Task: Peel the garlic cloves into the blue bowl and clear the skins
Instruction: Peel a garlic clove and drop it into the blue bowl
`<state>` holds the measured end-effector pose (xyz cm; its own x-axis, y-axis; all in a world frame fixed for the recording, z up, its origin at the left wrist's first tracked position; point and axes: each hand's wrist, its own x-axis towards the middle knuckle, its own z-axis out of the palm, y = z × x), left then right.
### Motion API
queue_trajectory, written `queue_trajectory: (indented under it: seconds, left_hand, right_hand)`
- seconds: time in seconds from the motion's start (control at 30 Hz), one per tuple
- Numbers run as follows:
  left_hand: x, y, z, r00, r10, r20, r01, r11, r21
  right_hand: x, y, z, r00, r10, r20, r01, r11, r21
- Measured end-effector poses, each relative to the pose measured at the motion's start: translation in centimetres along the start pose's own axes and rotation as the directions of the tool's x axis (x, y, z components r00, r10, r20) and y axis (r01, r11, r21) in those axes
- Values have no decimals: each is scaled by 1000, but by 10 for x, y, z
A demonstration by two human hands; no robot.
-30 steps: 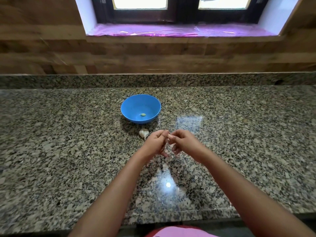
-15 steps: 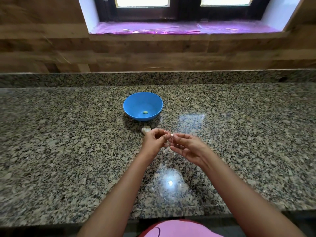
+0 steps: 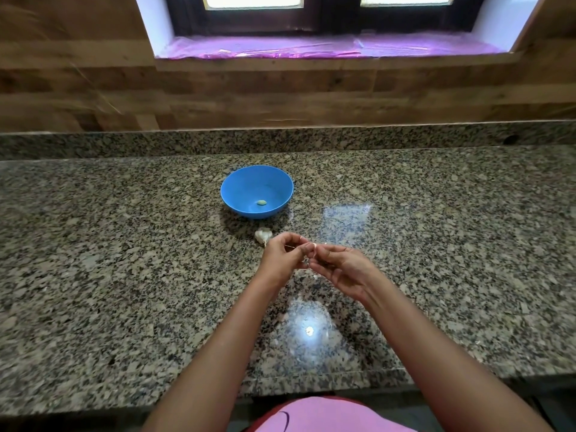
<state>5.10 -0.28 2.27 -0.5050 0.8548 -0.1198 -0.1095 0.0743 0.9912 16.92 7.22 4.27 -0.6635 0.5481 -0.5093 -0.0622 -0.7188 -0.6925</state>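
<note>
One peeled clove point(image 3: 261, 202), in blue bowl point(image 3: 237, 194)

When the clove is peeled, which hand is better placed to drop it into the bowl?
Probably the left hand. It is closer to the bowl, which sits ahead and slightly left. The right hand would reach across. Which hand holds the clove is unclear.

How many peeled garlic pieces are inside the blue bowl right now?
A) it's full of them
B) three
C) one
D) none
C: a single pale peeled clove lies at the bottom of the blue bowl, and nothing else is in it.
</note>
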Motion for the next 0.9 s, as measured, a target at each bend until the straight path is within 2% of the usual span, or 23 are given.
queue_trajectory:
  seconds: [0.27,0.37,0.53,0.6,0.67,0.77,0.9]
  left_hand:
    - [2,-2,7,998,-64,17,63,996,67]
    - [1,-6,9,996,-84,11,82,986,147]
    - [-1,-10,8,997,-17,79,-15,923,383]
    - [-3,-15,7,995,-5,100,-39,905,424]
    - [-5,-19,4,999,-15,51,-5,923,385]
    - [-3,-18,1,995,-87,-42,94,976,194]
    - [1,-13,5,996,-81,-38,85,987,138]
  right_hand:
    - [1,-1,-1,999,-9,-31,7,999,-43]
    - [3,4,-2,998,-9,-68,6,999,-39]
    - [6,8,-6,994,19,-104,-20,1000,-7]
    - [8,6,-6,993,12,-117,-12,1000,-1]
    - [10,5,-9,993,4,-119,-8,999,-41]
    - [12,7,-14,995,-21,-100,11,994,-106]
    - [10,9,-9,997,-61,-49,53,989,-141]
